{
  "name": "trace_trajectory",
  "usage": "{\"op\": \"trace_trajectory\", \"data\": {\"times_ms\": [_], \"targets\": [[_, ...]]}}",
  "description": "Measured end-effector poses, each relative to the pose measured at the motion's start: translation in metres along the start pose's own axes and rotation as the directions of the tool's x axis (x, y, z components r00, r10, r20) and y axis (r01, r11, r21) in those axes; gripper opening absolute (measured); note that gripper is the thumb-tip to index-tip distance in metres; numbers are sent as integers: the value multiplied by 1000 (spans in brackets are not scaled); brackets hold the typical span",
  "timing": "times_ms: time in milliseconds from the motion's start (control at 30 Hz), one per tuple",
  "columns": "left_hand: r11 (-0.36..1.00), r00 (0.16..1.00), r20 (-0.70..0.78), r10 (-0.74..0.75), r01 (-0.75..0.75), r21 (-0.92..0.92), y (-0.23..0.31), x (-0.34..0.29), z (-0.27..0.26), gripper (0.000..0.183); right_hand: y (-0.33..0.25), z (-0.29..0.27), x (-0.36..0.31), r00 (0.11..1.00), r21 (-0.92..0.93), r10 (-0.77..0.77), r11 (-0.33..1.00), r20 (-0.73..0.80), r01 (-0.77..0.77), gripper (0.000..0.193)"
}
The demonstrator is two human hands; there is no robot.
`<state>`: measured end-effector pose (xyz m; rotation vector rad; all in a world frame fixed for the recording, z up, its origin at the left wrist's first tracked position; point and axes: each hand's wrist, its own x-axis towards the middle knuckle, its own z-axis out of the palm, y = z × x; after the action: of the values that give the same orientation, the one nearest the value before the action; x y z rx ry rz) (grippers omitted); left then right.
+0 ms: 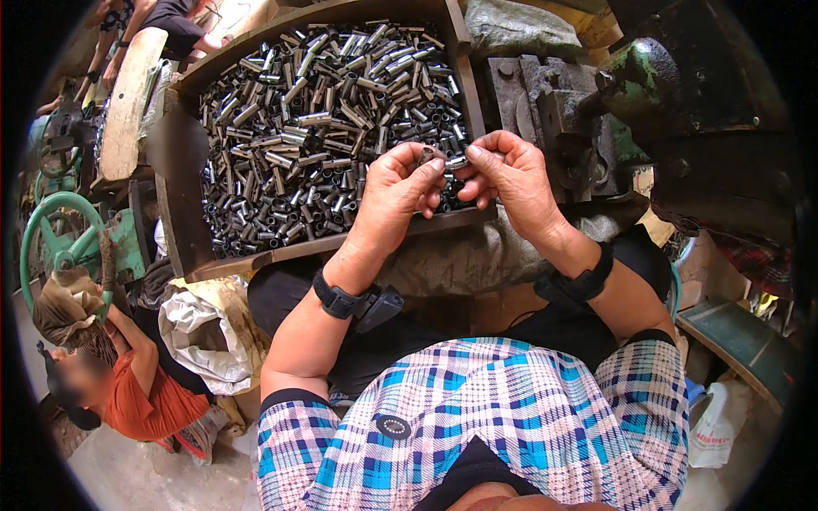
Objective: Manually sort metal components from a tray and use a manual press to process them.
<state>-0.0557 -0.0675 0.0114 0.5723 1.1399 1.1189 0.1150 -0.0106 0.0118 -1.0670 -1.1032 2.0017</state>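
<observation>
My left hand [399,180] is closed, with a short dark tube end [427,155] showing between thumb and forefinger. Just to its right, a shiny metal tube [457,162] lies between the fingertips of both hands. My right hand [514,179] pinches that shiny tube with thumb and fingers. Both hands hover over the near right corner of a wooden tray [281,253]. A deep heap of short metal tubes [315,119], some shiny and some dark, fills the tray. My curled fingers hide part of what they hold.
A greasy machine [579,111] with worn green paint stands right of the tray. At left, a person in an orange shirt [149,387] sits near a green handwheel [64,243]. A white sack [200,332] stands between us. Another person's legs [175,25] show at the far left.
</observation>
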Motion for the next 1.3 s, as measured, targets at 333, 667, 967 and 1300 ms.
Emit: {"op": "trace_trajectory", "data": {"times_ms": [333, 667, 967, 1300], "targets": [[999, 1000, -28, 2, -3, -50, -4, -2, 3, 13, 2, 2, -5, 1000, -33, -19, 999, -24, 18, 18], [882, 968, -2, 249, -227, 412, -2, -15, 19, 21, 4, 2, -3, 999, 5, -36, 999, 40, 36, 16], [996, 992, 89, -92, 92, 6, 6, -4, -1, 17, 3, -3, -5, 994, 6, -7, 1000, 110, 6, 11], [996, 996, 72, -45, 51, -73, 3, -3, 5, 15, -29, -6, -40, 987, -439, -138, 884, 81, 160, 24]]}}
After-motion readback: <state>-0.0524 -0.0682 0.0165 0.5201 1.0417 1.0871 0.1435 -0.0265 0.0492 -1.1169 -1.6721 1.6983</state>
